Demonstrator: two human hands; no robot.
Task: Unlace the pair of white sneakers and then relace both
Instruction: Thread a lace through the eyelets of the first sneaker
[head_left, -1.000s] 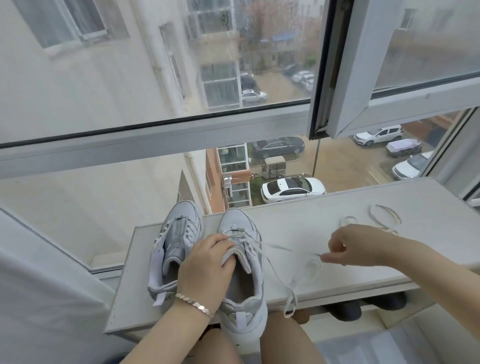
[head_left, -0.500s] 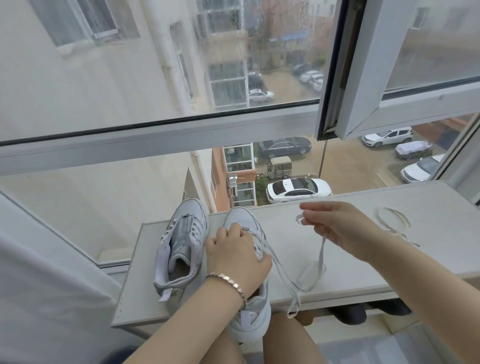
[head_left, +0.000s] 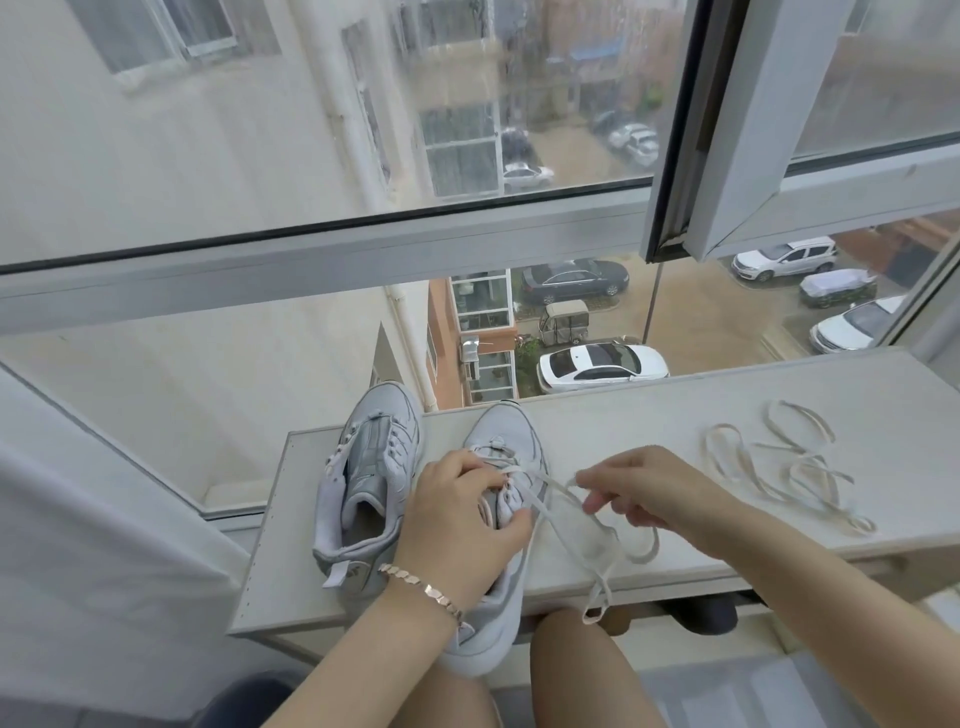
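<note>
Sneakers stand side by side at the left end of a pale shelf (head_left: 649, 410) under the window (head_left: 363, 244), with the toes toward the glass. The first sneaker (head_left: 363, 483), the one more to the left, has no lace in its eyelets and its tongue lies open. Just beside it is the second sneaker (head_left: 511, 434), whose heel hangs over the near edge of the shelf, above the person's knees. The left hand (head_left: 457, 525), with a bracelet (head_left: 421, 587) on the wrist, lies on top of this second sneaker. Its fingers are curled over the tongue and the eyelet part, and the thumb presses the side, so it holds the shoe firmly. A white lace (head_left: 597, 543) comes out from the front eyelets, goes to the right and falls in loops on the shelf, with one end hanging over the edge. The right hand (head_left: 654, 493) is just right of the shoe, fingers bent, and pinches one strand of this lace at the fingertips. Further right, well apart from both hands, a loose lace (head_left: 789, 478) lies in a tangle on the shelf.
</note>
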